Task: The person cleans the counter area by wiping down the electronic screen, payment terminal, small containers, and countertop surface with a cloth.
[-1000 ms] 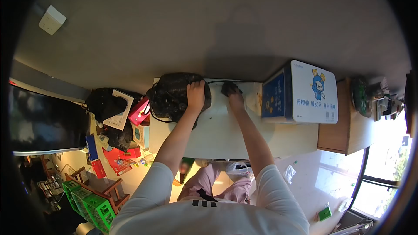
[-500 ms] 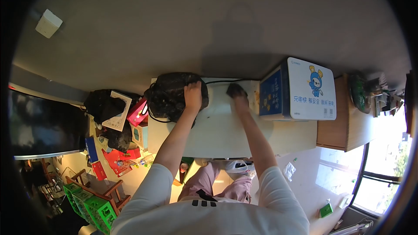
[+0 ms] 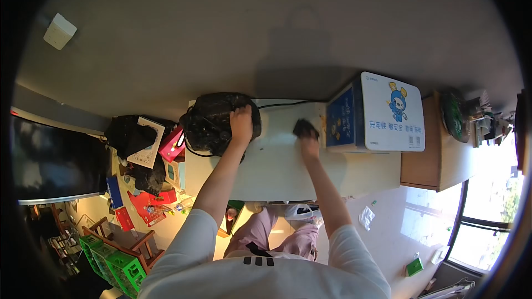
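Observation:
My left hand [image 3: 242,124] is on the right side of a bulky, shiny black bag [image 3: 208,124], its fingers curled over the bag's edge. The bag stands at the back left of a white tabletop [image 3: 271,174]. Bunched under my right hand [image 3: 310,147] is a dark cloth [image 3: 305,128], pressed on the tabletop right of the bag. The right fingers are partly hidden by the cloth and blurred. A black cable [image 3: 288,103] runs along the back edge from the bag toward the right.
A blue and white printed box [image 3: 392,112] stands on the right of the tabletop, beside a wooden cabinet [image 3: 438,158]. A grey wall rises behind. Red boxes, bags and a green crate [image 3: 124,268] crowd the left. A white plastic bag [image 3: 301,212] hangs below the front edge.
My right hand has drawn the dark cloth a little toward me across the tabletop. My left hand stays on the black bag. The whole view has shifted slightly.

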Motion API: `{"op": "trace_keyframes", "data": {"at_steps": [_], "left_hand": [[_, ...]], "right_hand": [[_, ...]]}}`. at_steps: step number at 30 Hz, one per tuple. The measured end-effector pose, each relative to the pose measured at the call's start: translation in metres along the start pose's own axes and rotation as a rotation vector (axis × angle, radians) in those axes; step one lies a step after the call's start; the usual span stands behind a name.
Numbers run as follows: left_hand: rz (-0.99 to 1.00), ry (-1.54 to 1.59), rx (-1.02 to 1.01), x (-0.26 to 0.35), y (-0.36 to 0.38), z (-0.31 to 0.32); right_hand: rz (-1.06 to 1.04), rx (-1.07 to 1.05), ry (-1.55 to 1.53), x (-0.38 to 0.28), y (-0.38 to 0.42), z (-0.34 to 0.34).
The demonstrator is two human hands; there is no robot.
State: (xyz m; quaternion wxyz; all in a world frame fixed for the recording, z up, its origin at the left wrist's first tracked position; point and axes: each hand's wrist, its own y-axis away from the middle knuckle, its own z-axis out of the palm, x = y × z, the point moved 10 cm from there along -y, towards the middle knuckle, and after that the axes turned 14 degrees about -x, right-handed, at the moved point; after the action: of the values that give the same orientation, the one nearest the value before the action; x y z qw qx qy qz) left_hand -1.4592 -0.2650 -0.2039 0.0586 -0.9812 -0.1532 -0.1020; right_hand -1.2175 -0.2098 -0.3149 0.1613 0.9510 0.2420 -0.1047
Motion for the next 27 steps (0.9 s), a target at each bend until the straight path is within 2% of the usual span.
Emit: {"op": "trace_keyframes", "data": {"at_steps": [1, 2, 4, 5, 7, 9, 13, 16, 18, 19, 20, 21, 23, 25, 27], "left_hand": [[-0.003, -0.002, -0.003, -0.001, 0.003, 0.002], [-0.003, -0.013, 0.000, -0.001, 0.003, 0.004], [0.005, -0.021, 0.006, 0.002, 0.002, 0.005], [0.016, -0.010, 0.047, 0.001, 0.001, 0.000], [0.030, 0.011, 0.083, 0.001, 0.004, -0.002], [0.028, 0.028, 0.105, 0.000, 0.004, -0.003], [0.018, 0.029, 0.095, 0.001, 0.004, -0.002], [0.023, 0.021, 0.079, 0.000, 0.008, 0.002], [0.002, -0.013, 0.019, 0.001, 0.004, 0.003], [0.003, -0.015, 0.018, 0.001, 0.005, 0.001], [0.006, -0.020, 0.018, 0.003, 0.005, 0.000], [0.009, -0.024, 0.018, 0.004, 0.005, -0.001], [0.019, -0.021, 0.038, 0.005, 0.006, -0.003], [0.024, -0.009, 0.062, 0.005, 0.003, -0.005], [0.019, 0.018, 0.136, 0.003, 0.003, -0.008]], "right_hand": [[-0.133, -0.042, 0.283, -0.012, -0.028, -0.001], [-0.086, 0.091, 0.241, -0.018, -0.046, -0.035], [0.078, -0.225, 0.133, -0.009, -0.083, -0.030], [0.083, -0.221, 0.130, -0.019, -0.073, -0.036], [-0.085, -0.095, 0.301, -0.051, -0.030, -0.047], [-0.117, 0.108, 0.250, -0.051, 0.028, -0.050], [-0.080, 0.174, 0.252, -0.011, 0.081, 0.005], [-0.078, 0.251, 0.312, -0.003, 0.057, 0.010], [0.082, 0.248, 0.126, 0.021, -0.003, 0.003], [-0.007, 0.072, 0.537, 0.000, -0.030, -0.008], [0.040, 0.000, 0.450, 0.003, -0.050, -0.021], [0.087, -0.183, 0.381, 0.003, -0.059, -0.029], [-0.016, 0.001, 0.419, -0.024, -0.036, -0.062], [-0.032, 0.257, 0.234, -0.012, 0.001, -0.039], [-0.015, 0.235, 0.194, -0.006, 0.039, -0.022]]}}
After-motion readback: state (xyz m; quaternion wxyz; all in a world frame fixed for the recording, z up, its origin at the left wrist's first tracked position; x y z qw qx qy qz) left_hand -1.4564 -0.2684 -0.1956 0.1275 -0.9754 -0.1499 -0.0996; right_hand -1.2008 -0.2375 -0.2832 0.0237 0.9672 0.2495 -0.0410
